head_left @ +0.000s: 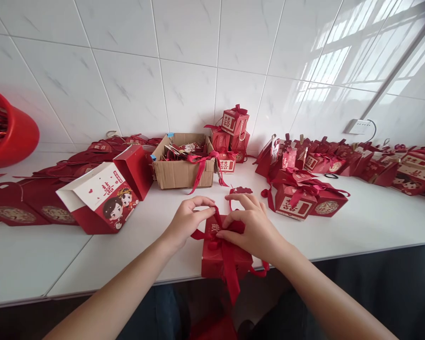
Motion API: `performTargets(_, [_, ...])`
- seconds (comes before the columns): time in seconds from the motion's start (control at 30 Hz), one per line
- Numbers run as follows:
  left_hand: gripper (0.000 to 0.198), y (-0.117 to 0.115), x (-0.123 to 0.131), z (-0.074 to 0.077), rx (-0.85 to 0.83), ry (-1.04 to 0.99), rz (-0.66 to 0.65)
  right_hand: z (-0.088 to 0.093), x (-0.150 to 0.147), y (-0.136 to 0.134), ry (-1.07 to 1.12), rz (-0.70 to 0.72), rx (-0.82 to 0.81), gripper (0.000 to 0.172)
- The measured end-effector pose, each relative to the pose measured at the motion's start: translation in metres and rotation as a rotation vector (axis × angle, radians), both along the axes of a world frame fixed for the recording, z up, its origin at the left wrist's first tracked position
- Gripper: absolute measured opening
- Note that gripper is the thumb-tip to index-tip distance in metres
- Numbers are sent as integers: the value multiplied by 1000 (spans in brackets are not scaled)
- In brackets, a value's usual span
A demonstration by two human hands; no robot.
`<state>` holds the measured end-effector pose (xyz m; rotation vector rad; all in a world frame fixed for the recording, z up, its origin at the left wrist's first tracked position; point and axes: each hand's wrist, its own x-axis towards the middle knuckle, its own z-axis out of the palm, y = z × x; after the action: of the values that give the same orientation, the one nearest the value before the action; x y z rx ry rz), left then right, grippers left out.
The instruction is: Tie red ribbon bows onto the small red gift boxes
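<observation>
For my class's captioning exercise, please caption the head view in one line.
Both hands hold red ribbon on a box, in front of a carton and stacked boxes.

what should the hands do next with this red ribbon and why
Probably pull the ribbon gently snug: the left hand and right hand both have fingers on it atop the red box, and its loose tail hangs down the front.
</observation>
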<state>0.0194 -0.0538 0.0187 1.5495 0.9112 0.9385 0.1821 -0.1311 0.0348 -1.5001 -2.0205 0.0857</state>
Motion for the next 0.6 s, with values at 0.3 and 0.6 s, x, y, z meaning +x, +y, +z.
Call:
performTargets(0.3, [18,-4,0,-6,-222,-97,-116,-13,38,-6,605,-63,1,27])
performTargets(0.6, [9,-46,-29,4,525,131,156,-33,52,-14,557,59,-195,35])
